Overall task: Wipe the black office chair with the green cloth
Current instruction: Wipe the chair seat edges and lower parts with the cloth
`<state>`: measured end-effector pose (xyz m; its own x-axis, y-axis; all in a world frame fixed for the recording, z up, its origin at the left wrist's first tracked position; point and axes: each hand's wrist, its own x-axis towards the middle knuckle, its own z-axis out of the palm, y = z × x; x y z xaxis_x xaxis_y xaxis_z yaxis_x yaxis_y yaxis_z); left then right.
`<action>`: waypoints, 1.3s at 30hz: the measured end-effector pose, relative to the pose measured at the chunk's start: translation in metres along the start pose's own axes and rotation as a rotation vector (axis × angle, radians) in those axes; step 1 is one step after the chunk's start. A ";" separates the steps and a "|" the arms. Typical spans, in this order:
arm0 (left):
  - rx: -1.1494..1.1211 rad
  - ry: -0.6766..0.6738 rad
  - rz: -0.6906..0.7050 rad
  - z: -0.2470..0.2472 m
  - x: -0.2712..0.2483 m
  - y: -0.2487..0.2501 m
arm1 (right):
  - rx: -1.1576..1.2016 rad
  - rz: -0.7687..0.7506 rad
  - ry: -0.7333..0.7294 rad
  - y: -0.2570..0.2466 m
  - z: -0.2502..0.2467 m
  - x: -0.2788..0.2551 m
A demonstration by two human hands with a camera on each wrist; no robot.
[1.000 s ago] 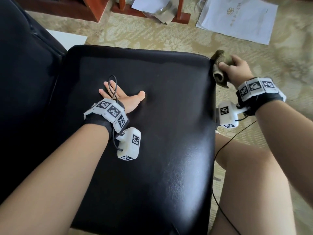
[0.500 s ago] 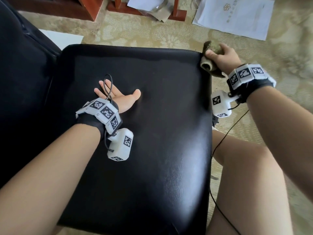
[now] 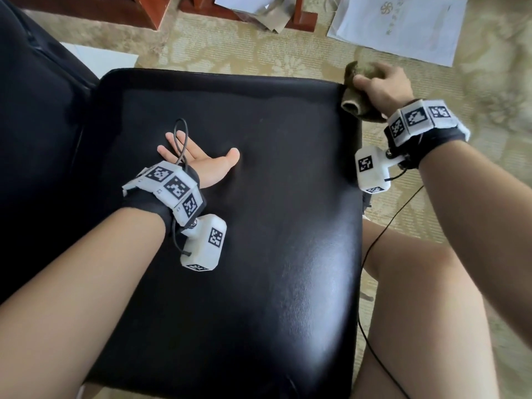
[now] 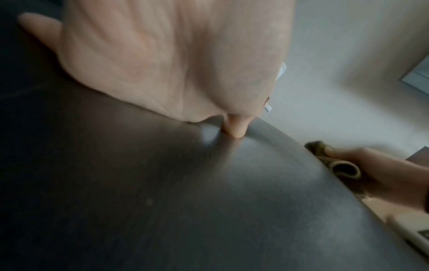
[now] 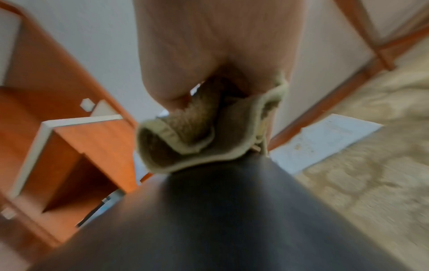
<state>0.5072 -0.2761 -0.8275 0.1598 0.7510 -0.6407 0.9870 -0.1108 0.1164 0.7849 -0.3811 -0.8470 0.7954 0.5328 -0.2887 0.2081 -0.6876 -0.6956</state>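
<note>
The black office chair's leather seat (image 3: 259,226) fills the middle of the head view, its backrest (image 3: 37,125) dark at the left. My left hand (image 3: 198,159) lies flat on the seat, fingers straight, thumb out to the right. My right hand (image 3: 380,84) grips the bunched green cloth (image 3: 355,102) against the seat's far right corner edge. In the right wrist view the cloth (image 5: 195,143) folds under my fingers on the seat edge (image 5: 232,210). The left wrist view shows my palm (image 4: 174,64) on the seat and the cloth (image 4: 343,166) at the rim.
Beige patterned carpet (image 3: 475,67) surrounds the chair. White papers (image 3: 403,24) and a red wooden furniture base (image 3: 305,17) lie beyond the seat. My bare knee (image 3: 417,283) is just right of the seat. A thin black cable (image 3: 383,234) trails from my right wrist.
My right hand has slid the cloth along the seat's right edge toward the far corner. The left hand has stayed flat on the seat.
</note>
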 end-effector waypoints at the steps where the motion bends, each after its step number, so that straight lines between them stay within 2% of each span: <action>1: -0.008 0.020 0.006 0.000 -0.001 0.000 | -0.046 -0.064 -0.014 -0.008 0.000 -0.003; 6: -0.033 0.041 0.001 0.004 0.002 -0.002 | -0.260 -0.390 -0.207 -0.075 0.026 -0.032; 9: -0.098 0.073 -0.040 0.007 0.002 -0.001 | -0.425 -0.507 -0.310 -0.096 0.051 -0.041; 16: -0.099 0.073 -0.013 0.002 -0.006 -0.002 | -0.551 -0.483 -0.387 -0.095 0.047 -0.045; 21: -0.118 0.019 0.053 -0.009 -0.013 -0.012 | -0.708 -0.419 -0.423 -0.118 0.032 -0.060; 23: -0.147 -0.004 0.082 -0.021 -0.020 -0.019 | -0.695 -0.403 -0.468 -0.130 0.027 -0.070; 25: -0.235 -0.014 0.144 -0.037 -0.029 -0.025 | -0.644 -0.430 -0.446 -0.143 0.026 -0.085; 29: -0.575 -0.034 0.217 -0.070 -0.053 -0.049 | -0.455 -0.567 -0.429 -0.169 0.031 -0.128; 31: -0.714 -0.098 0.227 -0.089 -0.069 -0.062 | -0.408 -0.660 -0.421 -0.183 0.034 -0.150; 36: -0.982 -0.188 0.231 -0.138 -0.108 -0.096 | -0.249 -0.802 -0.385 -0.221 0.038 -0.202; 39: -1.063 -0.231 0.275 -0.157 -0.135 -0.114 | -0.137 -0.849 -0.361 -0.244 0.038 -0.230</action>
<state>0.3700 -0.2631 -0.6349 0.4779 0.6358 -0.6060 0.4195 0.4409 0.7935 0.5298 -0.3174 -0.6360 0.1255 0.9890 0.0783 0.7225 -0.0371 -0.6903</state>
